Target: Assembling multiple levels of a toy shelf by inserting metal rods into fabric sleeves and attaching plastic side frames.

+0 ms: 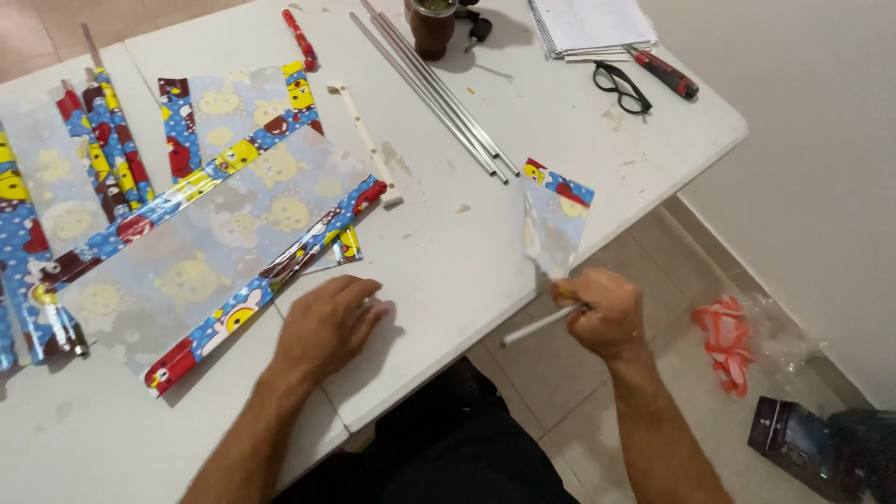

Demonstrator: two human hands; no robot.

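Observation:
My left hand (327,322) lies flat, palm down, on the white table (448,261), right beside the lower edge of a large sheet of clear patterned wrapping film with blue, red and yellow borders (196,252). My right hand (605,313) is off the table's front edge, closed around a thin white rod (537,327) and a small cut piece of the same patterned film (553,219) that stands up from my fingers.
Rolled film strips (107,149) lie at the left. Metal rods (439,93) and a white perforated strip (366,140) rest mid-table. A brown cup (431,26), notebook (590,23), black glasses (621,86) and red-handled tool (665,73) sit far right. An orange bag (723,341) lies on the tiled floor.

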